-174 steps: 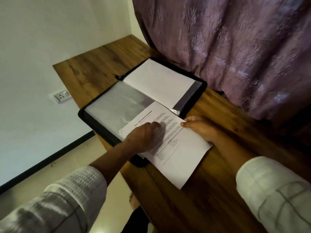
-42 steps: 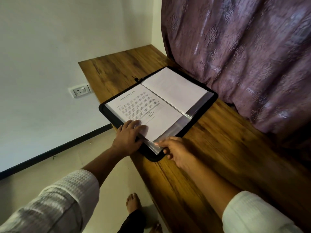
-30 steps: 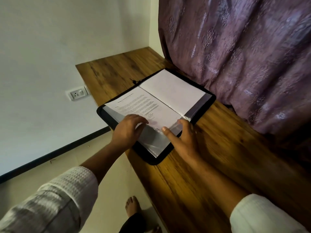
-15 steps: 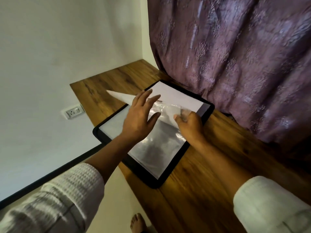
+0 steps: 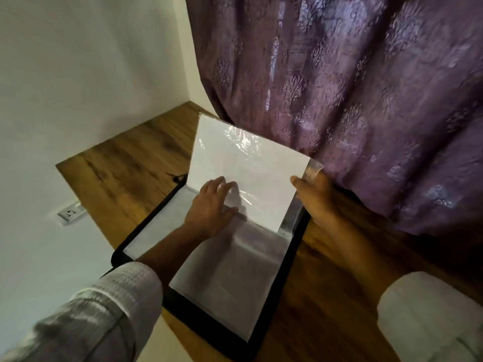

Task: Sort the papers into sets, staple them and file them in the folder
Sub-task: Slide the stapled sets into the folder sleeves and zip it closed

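A black folder (image 5: 271, 304) with clear plastic sleeves lies open on the wooden table (image 5: 324, 296). One sleeve with a white paper set (image 5: 243, 173) inside stands raised over the folder's spine, its blank side facing me. My left hand (image 5: 211, 207) lies with straight fingers against the lower part of that sleeve. My right hand (image 5: 313, 199) holds the sleeve's right edge, thumb on the front. Below the raised page lies an empty clear sleeve (image 5: 230, 280), flat on the near half of the folder.
A purple patterned curtain (image 5: 352, 87) hangs close behind the folder along the table's far right side. A white wall with a socket (image 5: 70, 211) stands to the left. Bare wood shows at the table's far corner (image 5: 136, 163) and to the folder's right.
The printed set slid fully into the sleeve. Both hands then lifted that sleeve and turned it over towards the curtain, which uncovered an empty sleeve beneath. The view has moved closer.
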